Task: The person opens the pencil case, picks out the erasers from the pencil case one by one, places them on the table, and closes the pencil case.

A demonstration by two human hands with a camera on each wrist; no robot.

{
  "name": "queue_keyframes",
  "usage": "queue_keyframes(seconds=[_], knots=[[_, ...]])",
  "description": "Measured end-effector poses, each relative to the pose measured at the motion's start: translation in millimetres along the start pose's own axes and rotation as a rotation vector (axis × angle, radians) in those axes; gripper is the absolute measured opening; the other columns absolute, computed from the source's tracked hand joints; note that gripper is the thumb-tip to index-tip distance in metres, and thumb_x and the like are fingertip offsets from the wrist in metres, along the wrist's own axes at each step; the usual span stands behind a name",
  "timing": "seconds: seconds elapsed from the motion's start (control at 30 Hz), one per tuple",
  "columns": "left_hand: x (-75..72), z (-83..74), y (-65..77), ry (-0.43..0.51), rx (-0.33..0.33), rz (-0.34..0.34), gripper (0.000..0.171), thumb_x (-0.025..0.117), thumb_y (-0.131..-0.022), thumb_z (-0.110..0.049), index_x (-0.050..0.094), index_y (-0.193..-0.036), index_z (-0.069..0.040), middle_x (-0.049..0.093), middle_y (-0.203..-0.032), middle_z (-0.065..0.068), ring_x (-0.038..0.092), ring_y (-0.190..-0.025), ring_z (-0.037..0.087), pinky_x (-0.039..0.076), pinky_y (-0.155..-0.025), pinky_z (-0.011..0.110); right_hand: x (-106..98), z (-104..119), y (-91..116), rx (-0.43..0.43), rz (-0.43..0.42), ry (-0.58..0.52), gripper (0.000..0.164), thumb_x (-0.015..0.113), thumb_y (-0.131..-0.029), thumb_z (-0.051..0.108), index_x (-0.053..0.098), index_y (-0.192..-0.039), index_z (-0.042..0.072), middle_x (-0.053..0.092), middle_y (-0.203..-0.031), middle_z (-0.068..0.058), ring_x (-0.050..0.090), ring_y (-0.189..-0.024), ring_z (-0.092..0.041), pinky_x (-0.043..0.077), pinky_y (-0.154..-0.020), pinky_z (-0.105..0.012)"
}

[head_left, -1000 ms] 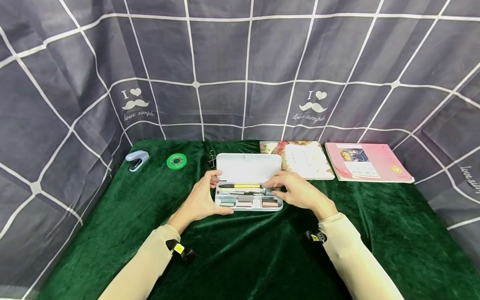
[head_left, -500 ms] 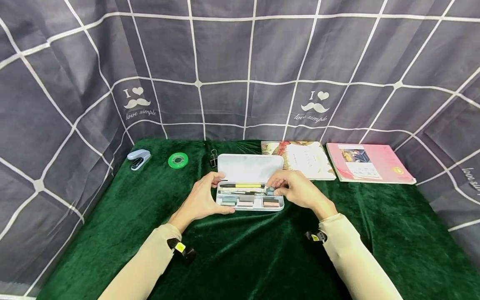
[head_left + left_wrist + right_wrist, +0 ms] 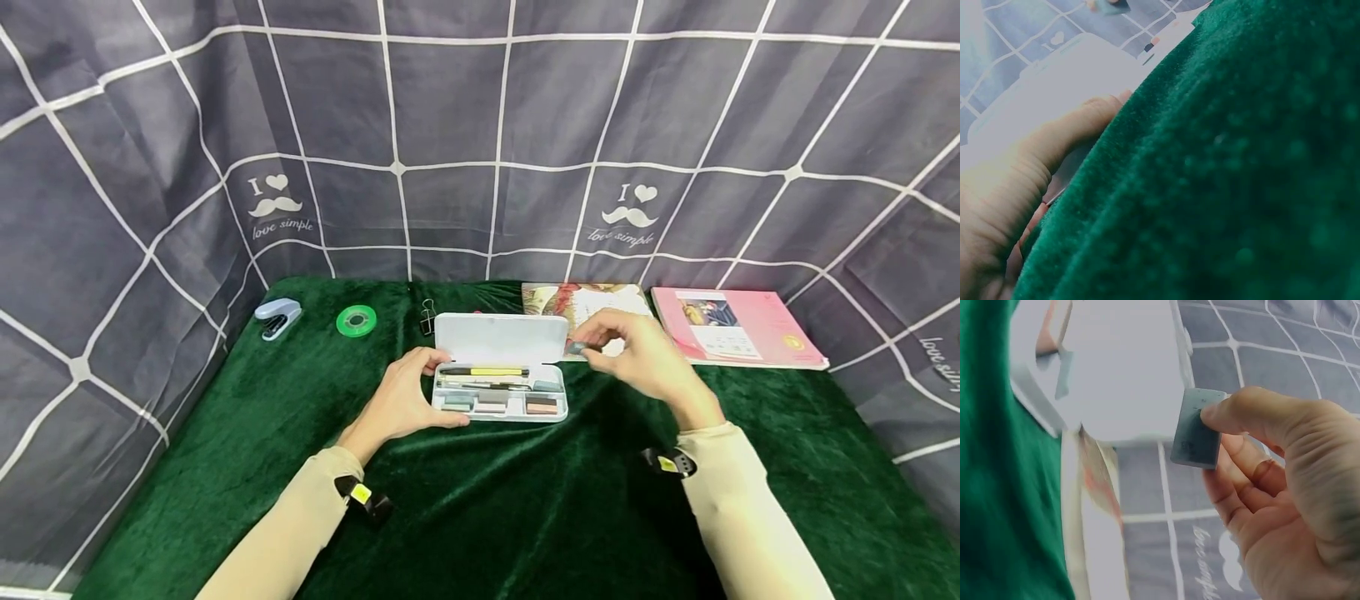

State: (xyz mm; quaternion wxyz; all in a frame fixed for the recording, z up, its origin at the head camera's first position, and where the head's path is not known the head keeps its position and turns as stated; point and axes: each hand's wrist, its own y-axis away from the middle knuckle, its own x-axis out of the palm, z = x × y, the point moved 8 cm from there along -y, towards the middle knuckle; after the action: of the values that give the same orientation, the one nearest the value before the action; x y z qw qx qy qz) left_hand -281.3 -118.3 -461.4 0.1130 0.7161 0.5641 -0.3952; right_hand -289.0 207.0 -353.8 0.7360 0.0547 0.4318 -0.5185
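Observation:
A white pencil case (image 3: 501, 340) stands with its lid raised, in the middle of the green cloth. My left hand (image 3: 405, 397) grips its left end, thumb along the front edge and fingers at the back corner. Inside lie a yellow-and-black pen (image 3: 487, 372), another slim pen and several erasers, among them a pink one (image 3: 542, 408) and a grey one (image 3: 491, 399). Right of the case, my right hand (image 3: 637, 354) pinches a grey-blue eraser (image 3: 1197, 428) between thumb and fingers, held up in the air. A similar bluish eraser (image 3: 547, 386) sits in the case's right end.
Behind the right hand lie a floral-covered book (image 3: 555, 296) and a pink book (image 3: 750, 329). To the left are a stapler (image 3: 277, 317), a green tape roll (image 3: 356, 321) and a black binder clip (image 3: 427, 318). A grey checked curtain (image 3: 450, 125) surrounds the table.
My right hand has lifted the grey-blue eraser out of the case and moved right, away from it. The left hand keeps its grip on the case.

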Motion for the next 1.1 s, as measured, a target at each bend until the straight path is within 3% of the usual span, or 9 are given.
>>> queue_keyframes(seconds=[0.13,0.37,0.6,0.77,0.9,1.1], knots=[[1.2,3.0,0.3,0.000,-0.018,0.008,0.093,0.109,-0.064,-0.050,0.067,-0.138,-0.015,0.069,-0.134,0.001,0.066,-0.114,0.024,0.058,-0.103,0.046,-25.3,-6.5,11.3,0.005,-0.039,0.057,0.023,0.085,-0.091,-0.008,0.082,-0.104,0.011,0.078,-0.098,-0.002,0.069,-0.090,-0.014,0.053,-0.086,-0.022],[2.1,4.6,-0.4,0.009,-0.029,0.011,0.092,0.110,-0.063,-0.050,0.068,-0.138,-0.016,0.068,-0.136,0.000,0.065,-0.115,0.023,0.057,-0.103,0.045,-51.5,-38.9,47.0,0.114,-0.075,0.189,0.024,0.088,-0.091,-0.003,0.082,-0.102,0.017,0.079,-0.099,0.003,0.069,-0.090,-0.008,0.051,-0.078,-0.020],[-0.1,2.4,0.4,0.006,-0.014,-0.004,0.092,0.109,-0.063,-0.050,0.068,-0.138,-0.014,0.069,-0.134,0.001,0.066,-0.114,0.023,0.058,-0.102,0.047,-44.9,-66.1,72.2,0.134,-0.051,0.227,0.023,0.089,-0.090,-0.004,0.083,-0.100,0.015,0.077,-0.095,0.005,0.069,-0.086,-0.007,0.055,-0.076,-0.022],[-0.2,2.0,0.5,0.003,-0.015,-0.004,0.092,0.109,-0.064,-0.051,0.068,-0.138,-0.015,0.069,-0.134,0.000,0.066,-0.114,0.023,0.058,-0.102,0.047,-33.2,-82.7,80.0,0.203,0.051,0.205,0.021,0.091,-0.090,-0.001,0.082,-0.100,0.016,0.075,-0.096,0.002,0.070,-0.087,-0.010,0.057,-0.078,-0.025],[1.2,3.9,0.6,0.003,-0.023,0.004,0.093,0.109,-0.064,-0.051,0.068,-0.139,-0.015,0.069,-0.134,0.000,0.066,-0.114,0.023,0.058,-0.103,0.047,-26.7,-89.3,84.4,0.269,0.136,0.154,0.020,0.092,-0.090,0.003,0.082,-0.100,0.017,0.075,-0.099,0.000,0.070,-0.089,-0.013,0.058,-0.080,-0.027],[1.4,4.6,-0.7,0.010,-0.020,0.006,0.092,0.109,-0.063,-0.051,0.068,-0.138,-0.015,0.069,-0.133,0.000,0.066,-0.114,0.023,0.058,-0.102,0.046,-24.6,-91.3,84.8,0.269,0.153,0.137,0.022,0.092,-0.090,0.002,0.081,-0.101,0.018,0.074,-0.101,0.000,0.069,-0.091,-0.012,0.058,-0.082,-0.028]])
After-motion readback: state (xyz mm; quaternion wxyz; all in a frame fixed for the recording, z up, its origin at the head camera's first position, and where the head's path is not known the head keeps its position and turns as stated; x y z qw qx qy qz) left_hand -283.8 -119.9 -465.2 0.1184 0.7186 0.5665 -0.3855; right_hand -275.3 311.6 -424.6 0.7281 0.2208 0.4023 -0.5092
